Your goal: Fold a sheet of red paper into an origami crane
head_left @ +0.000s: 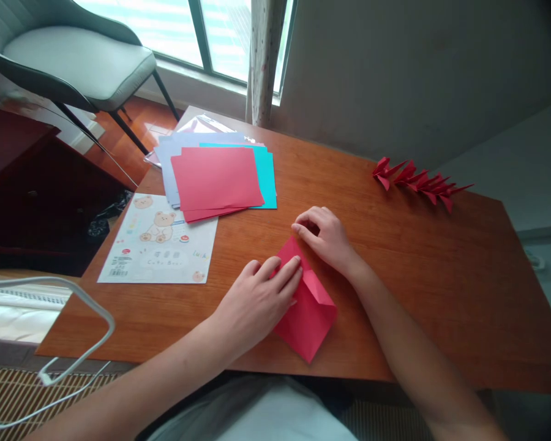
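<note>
- Centrally, I see a folded red paper diamond [310,327] on the brown wooden table [422,294].
- Left hand [264,291]: spread over it, fingers extended.
- Right hand [324,236]: curled beside its far corner; I cannot tell whether it pinches.
- Beyond: stacked red paper rectangles [218,177]; pointed red folded-paper figures [413,176].

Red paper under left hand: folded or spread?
Partly folded: the red paper shows a folded flap along its right side.
</note>
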{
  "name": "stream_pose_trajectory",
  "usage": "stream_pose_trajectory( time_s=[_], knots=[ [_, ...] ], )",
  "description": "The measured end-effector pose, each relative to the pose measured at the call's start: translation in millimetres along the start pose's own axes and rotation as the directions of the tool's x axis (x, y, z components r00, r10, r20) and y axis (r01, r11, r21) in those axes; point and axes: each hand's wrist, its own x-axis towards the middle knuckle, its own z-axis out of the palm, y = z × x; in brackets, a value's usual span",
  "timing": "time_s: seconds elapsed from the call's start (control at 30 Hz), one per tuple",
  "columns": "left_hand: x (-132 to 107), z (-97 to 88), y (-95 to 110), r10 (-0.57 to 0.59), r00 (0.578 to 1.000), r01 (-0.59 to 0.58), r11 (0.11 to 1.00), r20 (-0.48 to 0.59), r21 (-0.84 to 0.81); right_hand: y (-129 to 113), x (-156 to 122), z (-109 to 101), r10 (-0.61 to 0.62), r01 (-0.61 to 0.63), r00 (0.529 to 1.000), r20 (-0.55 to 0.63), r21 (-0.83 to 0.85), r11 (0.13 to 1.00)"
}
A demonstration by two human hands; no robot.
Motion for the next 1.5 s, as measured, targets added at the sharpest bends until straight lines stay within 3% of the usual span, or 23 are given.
stream_pose_trajectory(
  time_s=[0.1, 0.2, 0.27, 0.47, 0.6, 0.7, 0.8, 0.93, 1.07, 1.17, 1.23, 1.3, 1.37, 1.5],
  knots=[
    [0.4, -2.7, 2.3, -0.041, 0.999, 0.040, 0.998, -0.017, -0.046, -9.8, -23.7, -15.7, 0.027, -0.032, 0.999, 0.029, 0.220, 0.975],
    [-1.1, -4.2, 2.1, -0.106, 0.993, 0.099, 0.989, -0.056, -0.106, -23.3, -54.0, -30.1, 0.015, -0.028, 0.999, 0.050, 0.274, 0.961],
    [-3.6, -4.1, 0.7, -0.190, 0.978, 0.178, 0.976, -0.089, -0.127, -28.3, -71.9, -31.5, 0.003, -0.018, 0.997, 0.078, 0.199, 0.980],
    [-13.0, -7.1, -1.1, -0.425, 0.897, 0.412, 0.904, -0.124, -0.113, -14.0, -94.6, -8.9, 0.121, -0.121, 0.981, -0.154, 0.008, 0.993],
    [-12.5, -10.9, 6.8, -0.484, 0.873, 0.480, 0.875, -0.061, -0.064, -10.1, -96.0, -0.3, 0.019, -0.090, 0.974, -0.225, -0.310, 0.946],
    [-8.0, -9.8, 14.5, -0.501, 0.865, 0.499, 0.866, -0.037, -0.038, -16.5, -97.7, 2.1, -0.128, 0.034, 0.979, -0.159, -0.491, 0.871],
    [-4.3, -6.8, 18.1, -0.491, 0.870, 0.489, 0.871, -0.046, -0.059, -23.3, -99.8, 5.1, -0.236, 0.201, 0.972, -0.010, -0.490, 0.848],
    [-4.3, -4.1, 11.6, -0.545, 0.835, 0.526, 0.831, -0.075, -0.182, -30.7, -101.3, 9.3, -0.184, 0.209, 0.978, 0.098, -0.478, 0.853],
    [-6.1, -4.4, 2.0, -0.613, 0.787, 0.482, 0.683, -0.072, -0.548, -39.2, -101.5, 14.4, -0.110, 0.148, 0.988, 0.107, -0.487, 0.861],
    [-5.0, -4.7, 2.5, -0.684, 0.729, 0.365, 0.407, -0.015, -0.838, -44.1, -101.4, 19.5, -0.081, 0.115, 0.993, 0.090, -0.479, 0.870],
    [-3.4, -3.2, 6.2, -0.714, 0.698, 0.287, 0.209, 0.055, -0.935, -45.7, -101.0, 22.1, -0.063, 0.091, 0.995, 0.073, -0.473, 0.876],
    [-1.9, 0.0, 10.6, -0.713, 0.693, 0.241, 0.082, 0.112, -0.967, -46.5, -100.5, 23.4, -0.054, 0.078, 0.996, 0.065, -0.462, 0.883],
    [-1.1, 3.6, 14.5, -0.717, 0.685, 0.232, 0.046, 0.129, -0.972, -46.8, -99.8, 23.2, -0.049, 0.073, 0.997, 0.065, -0.449, 0.891],
    [-2.2, 3.9, 19.5, -0.762, 0.638, 0.271, 0.089, 0.110, -0.959, -46.9, -99.1, 21.7, -0.041, 0.062, 0.998, 0.057, -0.428, 0.902]
  ],
)
